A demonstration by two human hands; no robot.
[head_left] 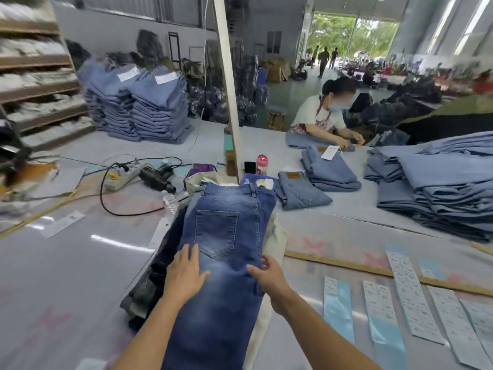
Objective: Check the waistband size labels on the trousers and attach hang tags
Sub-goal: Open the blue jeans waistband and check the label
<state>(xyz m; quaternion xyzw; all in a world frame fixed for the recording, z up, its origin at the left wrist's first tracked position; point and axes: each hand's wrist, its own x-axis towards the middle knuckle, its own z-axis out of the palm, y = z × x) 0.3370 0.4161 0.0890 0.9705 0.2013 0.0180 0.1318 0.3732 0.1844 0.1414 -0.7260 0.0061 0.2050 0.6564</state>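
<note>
A pair of dark blue jeans [224,236] lies folded lengthwise on top of a pile of trousers in front of me, back pocket up, waistband [232,189] at the far end. My left hand [185,273] rests flat on the jeans below the pocket, fingers spread. My right hand [266,273] holds the jeans' right edge, thumb on top and fingers curled over the side. Strips of printed labels [408,295] lie on the table to my right.
A wooden ruler [346,264] lies right of the pile. Folded light blue jeans [330,166] and taller stacks [448,182] sit at the right and far left [141,108]. A person sits working across the table [322,116]. A power strip, cable, tool, bottle and post stand ahead.
</note>
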